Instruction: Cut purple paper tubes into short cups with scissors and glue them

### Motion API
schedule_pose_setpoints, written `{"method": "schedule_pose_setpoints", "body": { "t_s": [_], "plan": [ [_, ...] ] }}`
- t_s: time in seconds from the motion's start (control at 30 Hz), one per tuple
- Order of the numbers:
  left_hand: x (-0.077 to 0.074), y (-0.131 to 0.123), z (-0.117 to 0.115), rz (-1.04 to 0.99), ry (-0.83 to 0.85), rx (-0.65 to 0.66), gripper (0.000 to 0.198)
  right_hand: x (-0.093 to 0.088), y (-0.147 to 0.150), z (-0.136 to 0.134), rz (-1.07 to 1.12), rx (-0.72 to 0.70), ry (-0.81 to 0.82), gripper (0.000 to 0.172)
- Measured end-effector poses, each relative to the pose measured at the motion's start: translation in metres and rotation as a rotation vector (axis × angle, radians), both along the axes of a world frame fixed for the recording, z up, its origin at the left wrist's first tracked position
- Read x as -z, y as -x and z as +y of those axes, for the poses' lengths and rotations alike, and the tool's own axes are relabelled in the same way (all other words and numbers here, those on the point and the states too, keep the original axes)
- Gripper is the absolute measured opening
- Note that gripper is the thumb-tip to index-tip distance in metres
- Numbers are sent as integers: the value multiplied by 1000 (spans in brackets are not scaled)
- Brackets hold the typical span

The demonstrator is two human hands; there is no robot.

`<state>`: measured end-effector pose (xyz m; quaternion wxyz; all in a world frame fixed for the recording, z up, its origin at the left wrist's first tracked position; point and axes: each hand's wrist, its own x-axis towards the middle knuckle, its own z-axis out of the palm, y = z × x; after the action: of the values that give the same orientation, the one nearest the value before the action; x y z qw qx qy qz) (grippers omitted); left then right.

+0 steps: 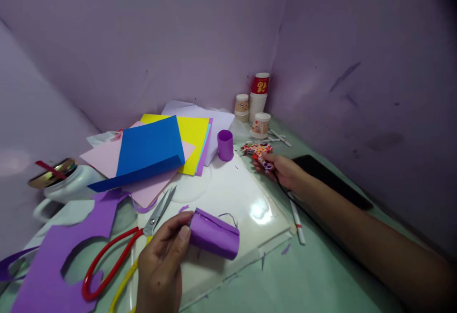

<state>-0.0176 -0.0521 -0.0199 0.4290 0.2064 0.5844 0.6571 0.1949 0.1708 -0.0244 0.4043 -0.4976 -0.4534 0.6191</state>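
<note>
My left hand [166,256] grips one end of a purple paper tube [214,237], thumb on top, over a white board [228,198]. A seam runs along the tube's upper side, and a thin dark strand shows behind it. My right hand [283,170] is closed around the handle of a brightly patterned glue gun [259,151] with a black cord [303,208]. The gun's front points left at the board's far right corner. Near it, a second purple paper tube [225,146] stands upright. Red-handled scissors [143,237] lie beside my left hand, with yellow handles partly beneath them.
Blue paper [152,146] and yellow paper [193,136] are stacked at back left. Cut purple paper [60,256] and a white mug [67,184] lie left. Paper cups [260,125] stand in the back corner. A black flat object [332,179] and a white stick [297,220] lie right.
</note>
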Motion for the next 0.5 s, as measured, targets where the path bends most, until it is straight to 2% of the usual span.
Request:
{"method": "schedule_pose_setpoints", "body": {
  "t_s": [0.1,0.2,0.23,0.33,0.4,0.47,0.5],
  "plan": [
    [-5,-6,2,-24,-36,-22,40,-4,2,-2,-185,-12,41,12],
    [-12,-13,3,-70,-33,-30,38,-16,1,-17,-325,-2,-24,5],
    [-14,-15,3,-87,-34,-34,38,-21,2,-25,-359,16,-60,10],
    [-16,-19,3,-104,-37,-39,41,-34,5,-65,-401,29,-274,43],
    [-13,-20,3,-110,-42,-33,46,-39,11,-96,-381,-213,-580,60],
    [-8,-20,4,-116,-59,-10,48,-41,18,-122,-343,-524,-720,78],
    [-6,-19,4,-112,-68,1,48,-40,21,-131,-352,-570,-747,80]
  ]
}}
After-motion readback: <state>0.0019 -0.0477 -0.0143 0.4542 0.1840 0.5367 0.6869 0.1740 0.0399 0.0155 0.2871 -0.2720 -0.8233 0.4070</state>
